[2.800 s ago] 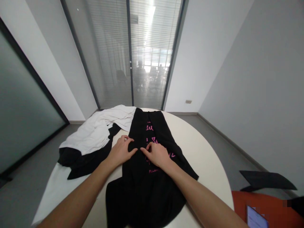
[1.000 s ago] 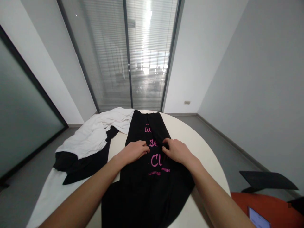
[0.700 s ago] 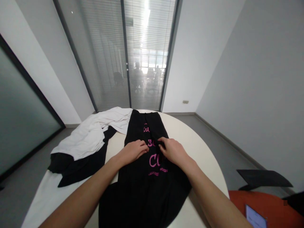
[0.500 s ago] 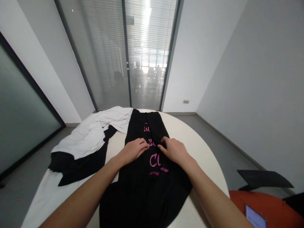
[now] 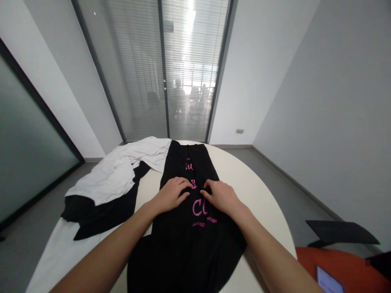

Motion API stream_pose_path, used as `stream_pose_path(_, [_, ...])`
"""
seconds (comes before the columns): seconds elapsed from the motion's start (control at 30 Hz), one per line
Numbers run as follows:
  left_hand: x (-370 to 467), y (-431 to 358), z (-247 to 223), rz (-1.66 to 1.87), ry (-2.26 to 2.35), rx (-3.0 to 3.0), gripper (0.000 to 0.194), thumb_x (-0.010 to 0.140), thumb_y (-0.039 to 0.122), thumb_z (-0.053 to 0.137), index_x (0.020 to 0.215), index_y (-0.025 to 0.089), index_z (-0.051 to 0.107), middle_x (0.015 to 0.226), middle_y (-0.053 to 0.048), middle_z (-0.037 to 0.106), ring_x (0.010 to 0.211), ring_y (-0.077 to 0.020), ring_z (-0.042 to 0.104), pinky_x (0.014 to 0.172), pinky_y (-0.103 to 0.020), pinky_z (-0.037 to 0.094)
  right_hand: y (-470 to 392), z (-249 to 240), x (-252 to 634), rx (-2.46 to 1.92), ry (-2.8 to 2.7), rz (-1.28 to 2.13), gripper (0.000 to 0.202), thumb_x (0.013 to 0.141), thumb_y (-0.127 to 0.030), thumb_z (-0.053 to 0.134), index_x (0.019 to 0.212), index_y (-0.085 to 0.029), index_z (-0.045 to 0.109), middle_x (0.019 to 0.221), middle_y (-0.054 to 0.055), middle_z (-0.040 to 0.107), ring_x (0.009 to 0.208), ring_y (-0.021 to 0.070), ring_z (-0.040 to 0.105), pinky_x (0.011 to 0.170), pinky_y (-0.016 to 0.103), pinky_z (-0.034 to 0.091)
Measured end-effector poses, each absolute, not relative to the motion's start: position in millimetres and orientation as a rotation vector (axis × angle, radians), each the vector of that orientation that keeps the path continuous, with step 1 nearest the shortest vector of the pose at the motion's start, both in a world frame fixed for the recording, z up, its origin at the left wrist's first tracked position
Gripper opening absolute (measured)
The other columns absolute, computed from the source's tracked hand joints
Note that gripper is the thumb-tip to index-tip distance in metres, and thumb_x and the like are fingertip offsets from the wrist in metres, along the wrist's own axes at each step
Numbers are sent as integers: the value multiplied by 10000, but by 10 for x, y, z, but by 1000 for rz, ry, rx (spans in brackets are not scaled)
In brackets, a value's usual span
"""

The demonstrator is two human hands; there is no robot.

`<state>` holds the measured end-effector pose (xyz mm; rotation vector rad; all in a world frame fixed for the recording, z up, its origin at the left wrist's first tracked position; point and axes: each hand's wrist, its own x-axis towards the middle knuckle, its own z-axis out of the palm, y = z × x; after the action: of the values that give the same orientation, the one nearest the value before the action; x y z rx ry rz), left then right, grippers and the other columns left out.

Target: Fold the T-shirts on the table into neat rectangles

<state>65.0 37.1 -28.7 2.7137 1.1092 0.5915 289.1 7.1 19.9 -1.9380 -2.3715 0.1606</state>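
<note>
A black T-shirt (image 5: pixel 177 252) with pink lettering lies lengthwise on the round table, its right side folded inward over part of the print. My left hand (image 5: pixel 175 193) rests on the shirt left of the letters, thumb and fingers apart. Across from it, my right hand (image 5: pixel 222 196) pinches the edge of the folded flap near the middle of the print. The fingertips of both hands are close together but do not touch. Part of the lettering is hidden beneath the flap.
White clothing (image 5: pixel 119 175) and a black garment (image 5: pixel 113 215) lie heaped on the left of the white table (image 5: pixel 253 183). At lower right stands a red chair (image 5: pixel 351 264) with a phone (image 5: pixel 329 280) on its seat. Glass panels with blinds (image 5: pixel 189 101) rise behind.
My right hand has shifted slightly left with the flap, which now covers more of the pink letters. The thumb of my left hand has spread away from its fingers.
</note>
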Motion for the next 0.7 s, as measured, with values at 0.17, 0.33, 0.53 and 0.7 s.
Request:
stream_pose_path(0.17, [553,398,-483,435,1591,2552,637,953,516,477,1483,167,428,1581,-187,335,1481,-404,201,1142,-609,213,71,166,2905,-1980,-2406,181,328,940,-463,529,1146,-227,625,1030,107,717,930,265,689,722,321,457])
stream_pose_path(0.33, [552,370,-456,364,1457,2630,617,957,525,465,1471,185,458,1583,-148,355,1479,-354,250,1170,-557,215,52,203,2888,-1951,-2375,155,313,944,-424,524,1161,-224,630,1036,99,724,958,272,689,728,324,464])
stream_pose_path(0.53, [703,291,-209,550,1135,2542,478,967,399,509,1415,231,516,1467,-103,521,1333,-261,481,1113,-457,368,-15,310,2815,-1857,-2316,108,257,974,-375,499,1154,-236,620,1104,74,719,1015,237,669,782,295,452])
stream_pose_path(0.7, [928,466,-169,716,1045,1931,519,1003,384,442,1481,187,417,1208,-95,677,1087,-209,647,998,-382,470,-37,339,2785,-1847,-2299,63,217,991,-347,470,1132,-239,596,1099,66,720,997,227,675,763,288,444])
